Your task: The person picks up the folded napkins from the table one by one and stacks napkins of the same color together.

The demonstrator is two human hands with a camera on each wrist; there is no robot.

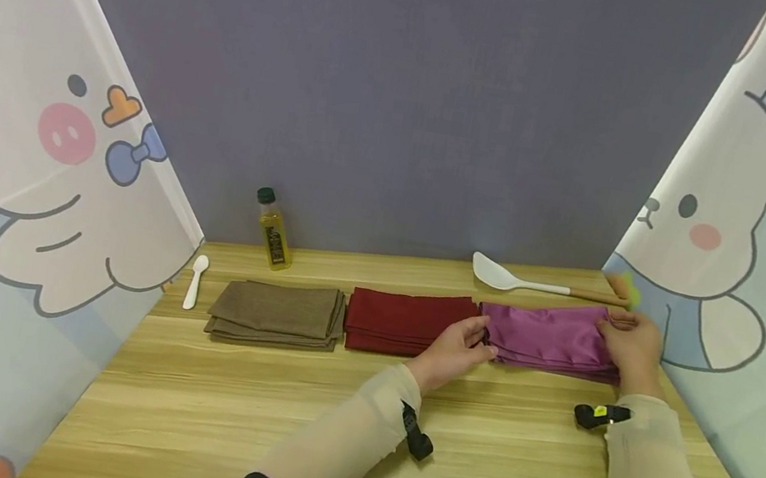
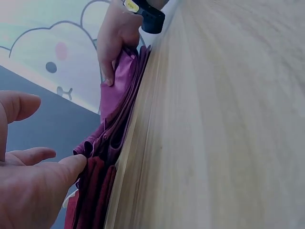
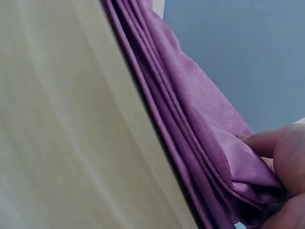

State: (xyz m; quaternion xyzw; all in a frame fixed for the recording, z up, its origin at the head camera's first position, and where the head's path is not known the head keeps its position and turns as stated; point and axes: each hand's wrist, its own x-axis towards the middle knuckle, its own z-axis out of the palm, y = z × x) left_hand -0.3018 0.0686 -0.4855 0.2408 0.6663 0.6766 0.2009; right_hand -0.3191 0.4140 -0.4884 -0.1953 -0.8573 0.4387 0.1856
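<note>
A folded purple satin cloth (image 1: 542,333) lies on the table at the right of a row of folded cloths. My right hand (image 1: 631,344) grips its right end; in the right wrist view, a fingertip (image 3: 255,142) presses the top layer while other fingers curl at the folded end. At the opposite end is my left hand (image 1: 455,353), its fingers spread and relaxed. In the left wrist view its thumb (image 2: 74,164) touches the cloth's corner beside the dark red cloth (image 1: 403,323). The purple layers hang a little loose near that thumb.
A folded brown cloth (image 1: 280,311) lies left of the red one. Farther left is a small white spoon (image 1: 195,284). Behind stand an oil bottle (image 1: 275,234) with a green cap and, lying flat, a white ladle (image 1: 520,282) with a wooden handle. Printed side panels and a grey back wall enclose the table.
</note>
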